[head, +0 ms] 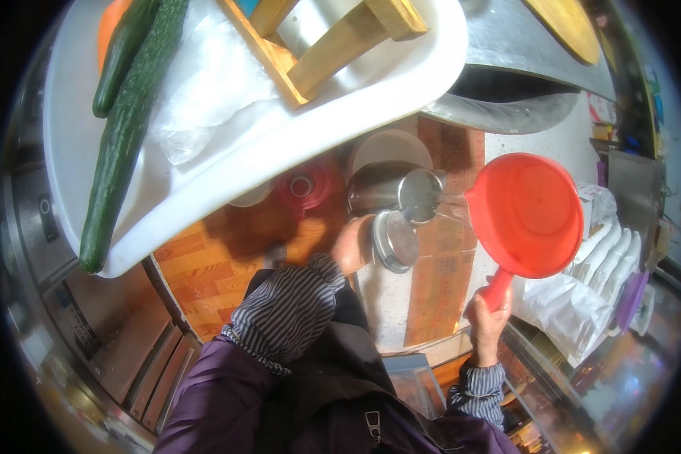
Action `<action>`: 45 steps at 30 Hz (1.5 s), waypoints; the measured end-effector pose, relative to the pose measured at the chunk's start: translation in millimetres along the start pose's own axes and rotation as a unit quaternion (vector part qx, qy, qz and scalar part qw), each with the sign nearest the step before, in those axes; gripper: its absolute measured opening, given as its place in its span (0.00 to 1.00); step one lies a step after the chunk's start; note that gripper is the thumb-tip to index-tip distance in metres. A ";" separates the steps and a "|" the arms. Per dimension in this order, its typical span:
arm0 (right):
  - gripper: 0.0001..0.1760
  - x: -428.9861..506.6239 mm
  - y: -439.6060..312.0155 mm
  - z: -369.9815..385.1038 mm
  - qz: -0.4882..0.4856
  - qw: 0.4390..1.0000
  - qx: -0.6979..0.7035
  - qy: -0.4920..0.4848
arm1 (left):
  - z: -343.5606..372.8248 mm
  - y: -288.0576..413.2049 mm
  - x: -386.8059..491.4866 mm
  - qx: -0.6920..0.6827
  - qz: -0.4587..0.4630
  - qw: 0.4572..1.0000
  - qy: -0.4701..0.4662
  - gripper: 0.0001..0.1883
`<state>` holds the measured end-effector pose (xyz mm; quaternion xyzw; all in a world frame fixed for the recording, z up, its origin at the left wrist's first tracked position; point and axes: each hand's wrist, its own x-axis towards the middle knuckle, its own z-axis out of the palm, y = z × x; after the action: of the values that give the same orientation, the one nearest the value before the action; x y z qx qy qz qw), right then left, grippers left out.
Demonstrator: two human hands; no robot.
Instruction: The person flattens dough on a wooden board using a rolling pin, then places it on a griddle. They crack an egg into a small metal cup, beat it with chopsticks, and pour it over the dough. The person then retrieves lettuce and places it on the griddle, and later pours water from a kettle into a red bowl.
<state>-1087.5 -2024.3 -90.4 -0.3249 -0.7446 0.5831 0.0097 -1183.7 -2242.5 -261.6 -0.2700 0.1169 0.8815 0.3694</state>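
My right hand (491, 320) grips the handle of a red plastic ladle (528, 210), whose pouring lip points left. Clear water (454, 205) stretches between that lip and the mouth of a stainless-steel kettle (377, 184). The kettle's round lid (397, 241) stands swung open toward me. My left hand (353, 247) is closed at the kettle's handle side, right behind the lid; the handle itself is mostly hidden by the fingers and lid.
Above, a white plastic basin (284, 139) juts across, holding cucumbers (130, 125), a clear plastic bag (210, 79) and a wooden frame (340, 57). A pink plastic vessel (302, 186) sits below its rim. White plastic bags (567, 312) lie at right, near a metal counter edge (505, 113).
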 end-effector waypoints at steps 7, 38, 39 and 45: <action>0.25 -4.0 8.4 12.1 0.021 1.000 0.002 0.002 | -0.2 -0.4 -1.9 0.005 0.007 1.000 -0.026 0.13; 0.25 -9.7 28.1 35.7 -0.018 0.995 -0.093 0.007 | -9.4 -8.3 -1.8 0.066 0.071 0.990 -0.105 0.16; 0.24 -9.6 26.4 35.9 0.036 0.999 -0.010 0.003 | -12.7 -10.0 -1.9 0.077 0.094 0.984 -0.130 0.16; 0.21 4.7 24.3 17.6 0.185 0.898 0.384 -0.107 | -27.4 -11.7 -9.4 -0.154 0.028 0.964 -0.216 0.19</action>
<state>-1086.6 -2034.5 -119.0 -0.3637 -0.3862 0.8460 -0.0542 -1159.2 -2251.0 -279.1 -0.1236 -0.0957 0.9363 0.3146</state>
